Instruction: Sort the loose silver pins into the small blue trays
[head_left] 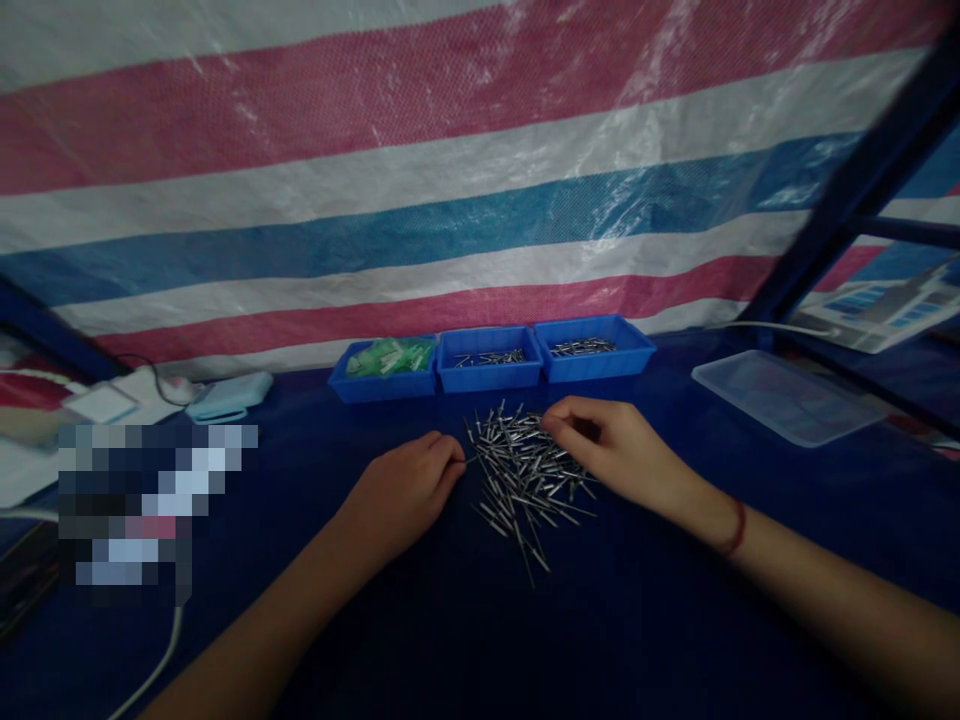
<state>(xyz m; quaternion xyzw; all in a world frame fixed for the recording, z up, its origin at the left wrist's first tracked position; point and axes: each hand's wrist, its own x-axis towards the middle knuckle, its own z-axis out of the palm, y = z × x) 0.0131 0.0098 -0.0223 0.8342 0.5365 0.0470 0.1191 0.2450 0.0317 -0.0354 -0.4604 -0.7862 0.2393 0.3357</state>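
Observation:
A loose pile of thin silvery metal pins [525,465], each with a thicker section like a blind rivet, lies on the dark blue table [465,640]. At the pile's left edge, my left hand [416,485] is closed in a pinch, and a thin metal pin pokes out from its fingertips toward the pile. On the other side, my right hand [611,445] pinches with thumb and forefinger at the upper right of the pile. A short metal end shows by those fingertips, but I cannot make out whether it is held or lies behind them.
Behind the pile stand three blue trays: the left tray [352,390] with green-and-clear plastic packets, the middle tray [487,377] and right tray [630,358] with metal pins. A translucent lid [787,395] lies right. A light-blue case [229,397] and cables sit left; a striped sheet [420,230] hangs behind.

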